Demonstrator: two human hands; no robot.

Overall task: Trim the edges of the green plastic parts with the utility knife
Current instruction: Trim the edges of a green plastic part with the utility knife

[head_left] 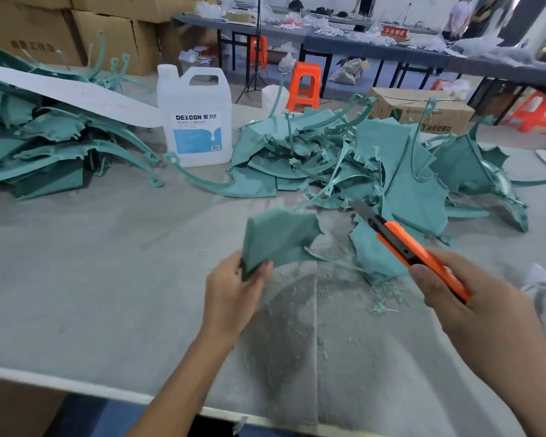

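My left hand point(234, 291) grips the lower corner of a green plastic part point(279, 236), holding it up above the grey table cloth. My right hand point(460, 298) holds an orange and black utility knife point(404, 244) with its blade out, pointing up and left. The blade tip sits to the right of the held part and does not touch it. Another green part point(372, 257) lies flat under the knife.
A pile of green parts point(375, 162) fills the table's middle right, and a second pile point(44, 143) the left. A white DEXCON jug point(194, 118) stands between them. Green shavings point(338, 298) litter the cloth near me. Boxes, orange stools and other tables stand behind.
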